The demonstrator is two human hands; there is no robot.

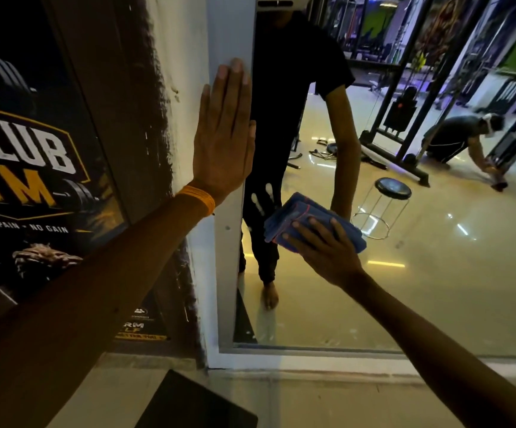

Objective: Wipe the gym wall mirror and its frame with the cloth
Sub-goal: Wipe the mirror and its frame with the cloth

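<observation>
We press our right hand flat, fingers spread, on the folded blue cloth. The cloth lies against the mirror glass, low and near its left side. Its long side slants from upper left down to lower right. Our left hand rests flat on the white frame, fingers straight, close together and pointing up.

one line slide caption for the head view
Right hand presses a folded blue cloth on the gym mirror while the left hand rests flat on its white frame.
</observation>
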